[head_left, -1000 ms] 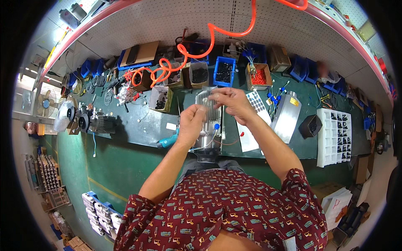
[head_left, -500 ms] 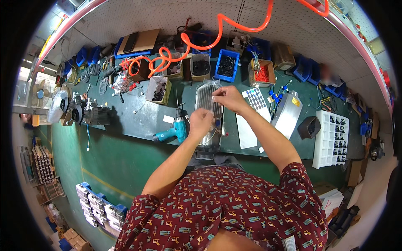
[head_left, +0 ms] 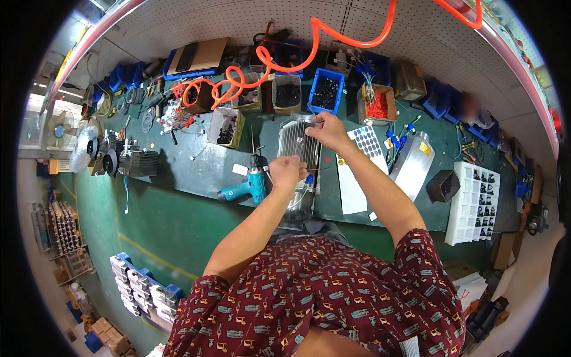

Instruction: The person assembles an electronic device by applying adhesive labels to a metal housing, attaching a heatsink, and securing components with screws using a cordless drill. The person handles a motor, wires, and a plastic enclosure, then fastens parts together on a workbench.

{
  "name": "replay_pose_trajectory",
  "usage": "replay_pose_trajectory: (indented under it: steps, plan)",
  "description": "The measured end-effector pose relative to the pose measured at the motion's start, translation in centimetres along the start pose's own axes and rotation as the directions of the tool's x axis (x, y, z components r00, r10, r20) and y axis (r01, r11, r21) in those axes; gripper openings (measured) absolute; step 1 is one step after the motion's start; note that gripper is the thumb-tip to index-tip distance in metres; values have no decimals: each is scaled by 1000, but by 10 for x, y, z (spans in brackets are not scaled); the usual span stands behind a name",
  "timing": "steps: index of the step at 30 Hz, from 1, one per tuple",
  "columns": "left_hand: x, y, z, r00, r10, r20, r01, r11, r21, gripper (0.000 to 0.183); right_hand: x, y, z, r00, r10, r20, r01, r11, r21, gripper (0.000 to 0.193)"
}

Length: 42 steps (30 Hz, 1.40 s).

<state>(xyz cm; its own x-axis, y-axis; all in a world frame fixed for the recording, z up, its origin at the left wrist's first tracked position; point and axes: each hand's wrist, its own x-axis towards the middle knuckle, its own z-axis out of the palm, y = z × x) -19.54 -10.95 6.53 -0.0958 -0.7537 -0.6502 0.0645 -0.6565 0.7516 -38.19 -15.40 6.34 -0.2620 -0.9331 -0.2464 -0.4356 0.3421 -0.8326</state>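
finned housing (head_left: pixel 294 141), left of yellow label (head_left: pixel 424 148) (seemingly printed)

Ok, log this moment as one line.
left hand: over ribbed silver metal housing | right hand: at housing's upper right edge | grasp: unclear | teal-and-black power drill: left of housing

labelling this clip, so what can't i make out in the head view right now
In the head view:
Left hand: slightly blurred; its own grip hides whatever it may hold.
Right hand: anything it may pinch is too small to tell.
Finned metal housing: partly covered by the left hand.
Orange coiled hose: cut off by the upper edge.
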Motion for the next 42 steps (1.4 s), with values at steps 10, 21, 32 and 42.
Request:
replay_pose_trajectory:
  steps: [10, 21, 32, 42]
  plan:
    - [10, 1, -2, 997, -28, 67, 16, 985, 170, 13, 7, -4, 6, 992, -55, 116, 85, 958, -273, 61]
    - [16, 3, -15, 820, 440, 366, -560, 486, 671, 46, 11, -4, 4, 981, -78, 177, 137, 927, -350, 60]
    - [4, 22, -5, 888, 257, 382, -461, 489, 740, 51, 5, 10, -23, 991, 69, 112, -95, 964, 248, 28]
    - [11, 14, -9, 865, 309, 394, -501, 516, 694, 51, -28, 30, -37, 916, -65, 396, -383, 151, 911, 13]
